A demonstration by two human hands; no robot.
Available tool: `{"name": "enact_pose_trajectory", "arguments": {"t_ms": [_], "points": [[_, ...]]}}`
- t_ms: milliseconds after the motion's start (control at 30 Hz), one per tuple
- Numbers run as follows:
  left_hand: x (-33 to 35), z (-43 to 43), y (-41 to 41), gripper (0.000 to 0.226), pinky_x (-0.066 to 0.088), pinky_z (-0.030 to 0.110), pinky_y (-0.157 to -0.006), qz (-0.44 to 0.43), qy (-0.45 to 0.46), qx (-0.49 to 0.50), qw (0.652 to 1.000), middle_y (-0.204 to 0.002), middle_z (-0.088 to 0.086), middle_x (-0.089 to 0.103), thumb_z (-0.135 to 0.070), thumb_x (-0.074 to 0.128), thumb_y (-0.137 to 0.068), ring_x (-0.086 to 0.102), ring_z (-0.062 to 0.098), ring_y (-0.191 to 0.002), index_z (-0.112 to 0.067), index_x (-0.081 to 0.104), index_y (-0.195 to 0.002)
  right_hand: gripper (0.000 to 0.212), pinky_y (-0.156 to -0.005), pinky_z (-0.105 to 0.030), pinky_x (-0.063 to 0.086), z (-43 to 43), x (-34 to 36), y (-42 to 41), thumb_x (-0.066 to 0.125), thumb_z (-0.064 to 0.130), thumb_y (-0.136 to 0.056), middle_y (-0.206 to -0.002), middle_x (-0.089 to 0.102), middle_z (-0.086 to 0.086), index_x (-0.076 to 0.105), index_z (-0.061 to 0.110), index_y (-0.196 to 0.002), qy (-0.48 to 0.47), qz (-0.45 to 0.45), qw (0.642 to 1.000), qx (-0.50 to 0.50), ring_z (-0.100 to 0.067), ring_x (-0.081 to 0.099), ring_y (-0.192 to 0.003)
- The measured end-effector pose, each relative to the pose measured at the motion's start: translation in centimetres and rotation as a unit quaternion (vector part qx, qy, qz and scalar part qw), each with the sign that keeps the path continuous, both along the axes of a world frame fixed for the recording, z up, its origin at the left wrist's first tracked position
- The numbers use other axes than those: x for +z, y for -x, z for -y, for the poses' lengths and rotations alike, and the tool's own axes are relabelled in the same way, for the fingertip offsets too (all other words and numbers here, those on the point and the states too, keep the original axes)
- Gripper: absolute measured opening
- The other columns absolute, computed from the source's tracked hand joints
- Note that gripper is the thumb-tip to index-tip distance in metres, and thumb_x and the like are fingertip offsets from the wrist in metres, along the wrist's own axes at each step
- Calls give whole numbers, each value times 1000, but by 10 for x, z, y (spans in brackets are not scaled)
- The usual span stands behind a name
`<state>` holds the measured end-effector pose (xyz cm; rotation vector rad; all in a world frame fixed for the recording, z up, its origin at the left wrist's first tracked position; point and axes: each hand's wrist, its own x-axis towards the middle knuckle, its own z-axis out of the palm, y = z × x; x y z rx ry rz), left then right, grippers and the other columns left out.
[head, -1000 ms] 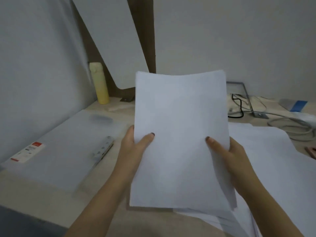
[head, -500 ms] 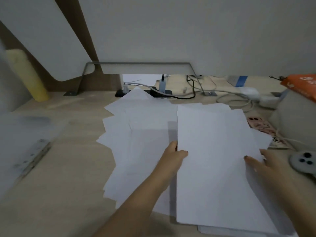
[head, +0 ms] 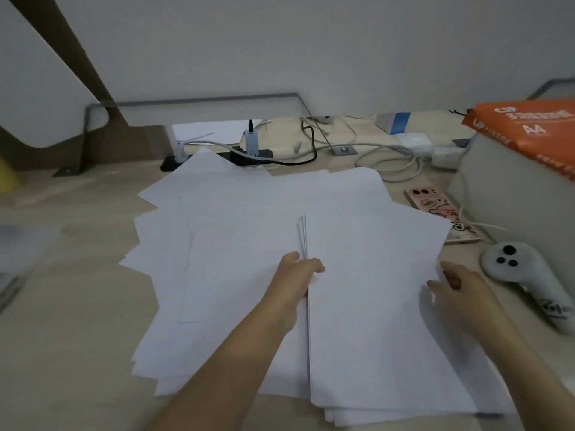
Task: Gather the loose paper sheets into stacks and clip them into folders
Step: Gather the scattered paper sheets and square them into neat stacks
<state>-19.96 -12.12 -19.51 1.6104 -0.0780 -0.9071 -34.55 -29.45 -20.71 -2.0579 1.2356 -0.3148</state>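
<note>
A thin stack of white sheets (head: 373, 306) lies low over the desk on the right. My left hand (head: 298, 275) grips its left edge, thumb on top. My right hand (head: 457, 290) holds its right edge, fingers over the paper. Under and to the left of it, loose white sheets (head: 224, 244) are fanned out across the wooden desk (head: 77, 306). A translucent folder (head: 18, 244) with a metal clip shows blurred at the far left edge.
A phone in a pink case (head: 435, 206) and a white controller (head: 522, 275) lie right of the papers. An orange A4 paper ream (head: 529, 126) sits on a grey box. Black power strip (head: 217, 157) and cables run behind.
The stack was held upright before my face, then came down to the right over the loose sheets. My view swung right, away from the folder.
</note>
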Motion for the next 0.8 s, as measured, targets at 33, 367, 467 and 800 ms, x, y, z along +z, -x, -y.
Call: {"name": "enact_pose_trajectory", "arguments": {"t_ms": [33, 367, 467, 800], "points": [[0, 1, -2, 65, 40, 31, -90, 0, -7, 6, 1000, -95, 10, 52, -17, 62, -74, 44, 16, -73, 4, 41, -132, 34, -80, -35, 38, 1, 2, -1, 55, 11, -88, -108, 61, -17, 55, 4, -121, -13, 9, 1000, 0, -32, 55, -100], [-13, 16, 18, 27, 43, 26, -78, 123, -7, -37, 992, -109, -7, 56, -15, 46, -92, 55, 14, -96, -23, 44, -118, 43, -96, -40, 43, 3, -3, 4, 54, 15, -89, -129, 54, -11, 49, 13, -132, -33, 27, 999, 23, -25, 53, -115], [-12, 6, 19, 25, 45, 28, -94, 163, 33, -29, 986, -113, -12, 58, -15, 46, -95, 57, 13, -107, -31, 45, -114, 42, -92, -34, 41, -2, -1, 7, 54, 14, -90, -130, 53, -7, 48, 13, -132, -49, 63, 996, 31, -17, 50, -107], [29, -67, -17, 29, 57, 26, -80, 149, 221, 79, 961, -104, -4, 73, -6, 57, -88, 70, 13, -94, -25, 62, -109, 26, -69, -28, 54, -52, 46, -21, 57, 26, -85, -102, 74, 5, 63, 25, -110, -291, 286, 898, 164, -13, 71, -89]]}}
